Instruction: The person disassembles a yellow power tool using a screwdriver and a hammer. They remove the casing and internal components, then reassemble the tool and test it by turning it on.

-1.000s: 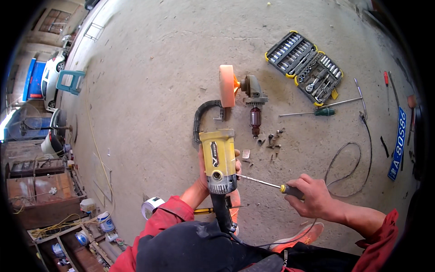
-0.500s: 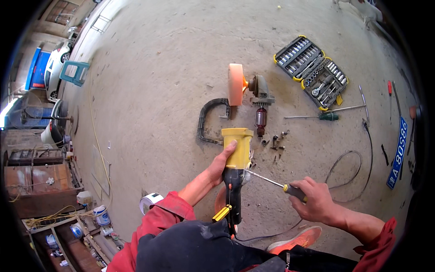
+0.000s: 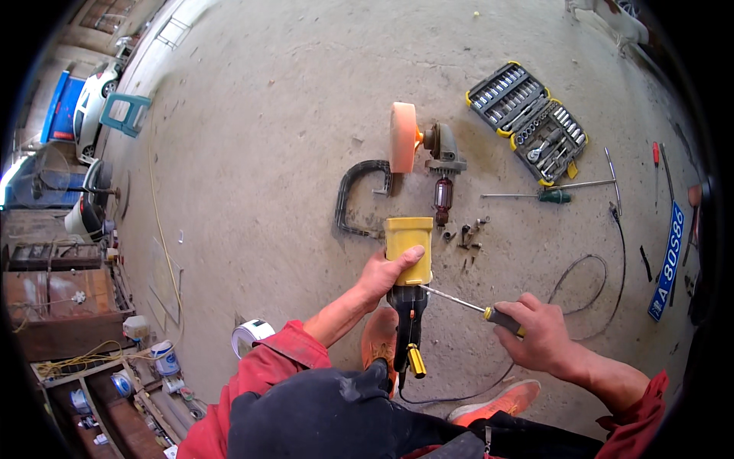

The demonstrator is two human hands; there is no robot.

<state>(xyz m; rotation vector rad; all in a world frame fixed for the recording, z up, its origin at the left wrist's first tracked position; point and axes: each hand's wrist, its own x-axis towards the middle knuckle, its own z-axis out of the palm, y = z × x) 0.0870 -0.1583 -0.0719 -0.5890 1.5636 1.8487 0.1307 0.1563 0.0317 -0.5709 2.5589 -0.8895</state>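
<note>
My left hand (image 3: 384,272) grips the yellow housing of a power polisher body (image 3: 408,243), held upright over the concrete floor, its black handle (image 3: 407,321) pointing down toward me. My right hand (image 3: 538,333) holds a screwdriver (image 3: 480,308) by its black and yellow grip, the shaft tip touching the side of the tool where yellow meets black. Beyond it on the floor lie the removed gear head with an orange foam pad (image 3: 403,137), the motor armature (image 3: 443,194), a black D-shaped side handle (image 3: 358,196) and several small screws (image 3: 466,234).
An open socket set case (image 3: 527,122) sits at the upper right, a green-handled screwdriver (image 3: 553,196) and a long wrench beside it. A black cable (image 3: 582,284) loops on the right, next to a blue plate (image 3: 667,261). A tape roll (image 3: 249,333) lies left; shelving clutter at lower left.
The polisher body has come lower and nearer to me, and my left hand has shifted from the black neck up onto the yellow housing. The screwdriver stays at the tool's side.
</note>
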